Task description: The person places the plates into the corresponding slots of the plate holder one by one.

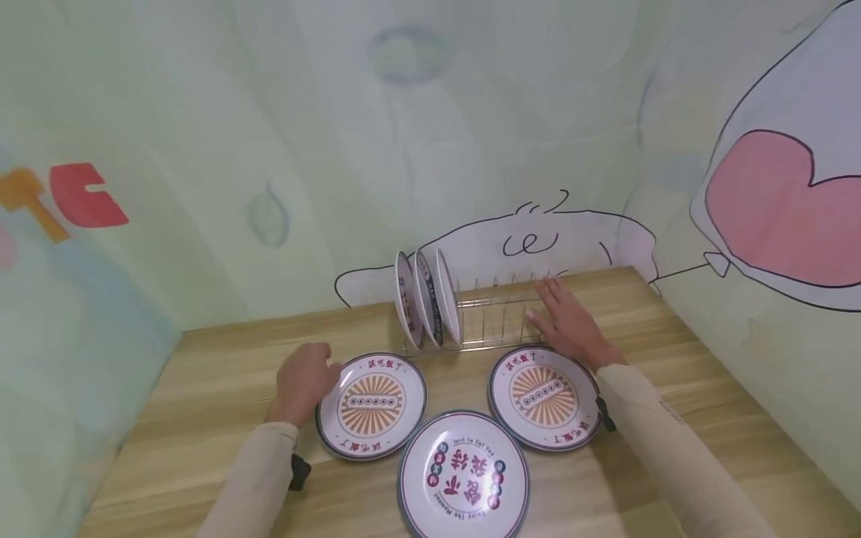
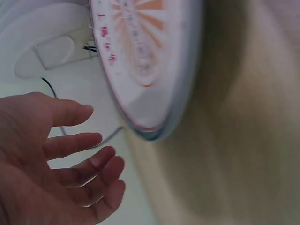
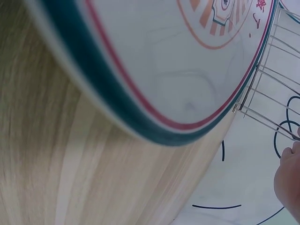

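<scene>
My left hand (image 1: 304,382) hovers beside the left plate stack (image 1: 371,406), its fingers loosely curled. In the left wrist view, this hand (image 2: 70,159) holds nothing and is apart from the plate rim. My right hand (image 1: 568,321) reaches over the right end of a wire dish rack (image 1: 494,344), fingers extended and thumb spread. In the right wrist view only part of this hand (image 3: 289,180) shows, against the rack's wires (image 3: 269,93). Three plates (image 1: 428,302) stand on edge in the rack's left slots. The right plate stack (image 1: 543,397) lies below my right hand.
A third plate stack (image 1: 464,478), with red lettering, lies at the front middle of the wooden table (image 1: 202,403). Behind the rack hangs a pale printed backdrop (image 1: 323,187). It continues along the right side with a balloon drawing (image 1: 780,202).
</scene>
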Demonstrator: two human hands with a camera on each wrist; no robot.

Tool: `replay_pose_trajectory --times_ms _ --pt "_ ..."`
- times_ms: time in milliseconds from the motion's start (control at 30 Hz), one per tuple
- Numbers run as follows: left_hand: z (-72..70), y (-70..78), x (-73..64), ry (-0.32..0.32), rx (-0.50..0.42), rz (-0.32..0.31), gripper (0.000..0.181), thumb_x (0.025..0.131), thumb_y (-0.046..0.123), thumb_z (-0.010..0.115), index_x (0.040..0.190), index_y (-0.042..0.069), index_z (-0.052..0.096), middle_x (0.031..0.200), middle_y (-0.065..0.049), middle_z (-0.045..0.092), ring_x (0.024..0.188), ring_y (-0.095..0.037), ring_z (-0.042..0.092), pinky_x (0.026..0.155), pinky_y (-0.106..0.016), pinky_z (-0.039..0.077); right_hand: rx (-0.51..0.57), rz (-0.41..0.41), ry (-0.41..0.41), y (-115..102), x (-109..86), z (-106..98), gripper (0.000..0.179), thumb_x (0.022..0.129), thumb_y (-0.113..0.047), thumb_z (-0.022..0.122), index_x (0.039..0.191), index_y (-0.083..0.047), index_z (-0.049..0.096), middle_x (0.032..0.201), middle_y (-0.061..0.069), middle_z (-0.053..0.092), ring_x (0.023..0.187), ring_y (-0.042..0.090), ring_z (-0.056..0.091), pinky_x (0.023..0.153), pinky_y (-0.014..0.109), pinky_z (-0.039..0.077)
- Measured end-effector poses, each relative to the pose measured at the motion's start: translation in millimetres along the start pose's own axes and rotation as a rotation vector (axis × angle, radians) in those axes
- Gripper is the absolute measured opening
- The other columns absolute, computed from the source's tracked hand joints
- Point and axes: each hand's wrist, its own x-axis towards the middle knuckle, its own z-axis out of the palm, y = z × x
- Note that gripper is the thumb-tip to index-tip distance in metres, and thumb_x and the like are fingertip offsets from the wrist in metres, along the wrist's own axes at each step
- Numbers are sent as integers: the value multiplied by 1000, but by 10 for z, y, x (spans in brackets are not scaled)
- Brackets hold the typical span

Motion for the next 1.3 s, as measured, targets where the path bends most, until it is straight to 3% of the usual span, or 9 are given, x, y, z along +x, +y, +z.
replay_pose_trajectory --times_ms 100,233,467,767,933,1067,1233,1300 --pt "76 -148 -49 -172 -41 -106 37 94 20 62 118 -9 61 110 -28 66 84 -33 61 71 -45 53 -4 -11 13 -5 -8 15 68 104 -37 46 155 3 25 164 25 14 153 44 12 123 56 16" --pt "111 -167 -75 -260 -70 -134 38 92 21 67 116 -8 62 98 -20 66 80 -28 59 67 -39 50 2 -6 24 2 -10 23 68 104 -38 46 155 2 26 165 25 14 153 44 12 123 57 16" --pt "179 -162 -56 -278 -116 -142 44 88 19 73 118 -11 60 106 -26 66 91 -34 63 80 -47 54 -6 15 4 14 -35 61 68 104 -42 44 156 -1 26 165 23 15 154 43 11 123 58 18" --pt "193 -292 -2 -291 -217 -107 33 89 17 72 107 -7 59 97 -18 62 84 -27 57 70 -35 50 -22 3 18 35 -16 51 68 104 -41 45 155 0 28 164 25 18 153 44 13 122 58 19" --pt "-7 -289 -28 -288 -284 -31 19 92 13 67 98 1 53 92 -14 55 83 -24 52 66 -32 44 -9 -3 36 23 -18 39 68 104 -39 47 154 2 28 163 26 18 152 45 13 122 59 18" --pt "-260 -177 -104 -248 -256 19 18 94 11 65 102 2 52 98 -17 58 86 -26 53 68 -33 46 0 -3 36 17 -15 46 68 103 -39 47 154 2 28 164 26 16 153 44 13 123 58 17" --pt "-606 86 -295 -124 -158 118 25 93 6 61 116 -2 56 95 -19 62 79 -27 56 60 -35 48 3 -8 38 27 -5 62 68 103 -38 48 154 2 28 164 25 16 153 44 13 123 57 17" --pt "-733 254 -399 -31 -84 179 33 89 0 58 122 -4 56 95 -22 66 75 -28 60 58 -37 51 9 -4 39 30 -8 65 68 103 -37 49 154 2 28 164 25 16 153 44 13 123 57 17"
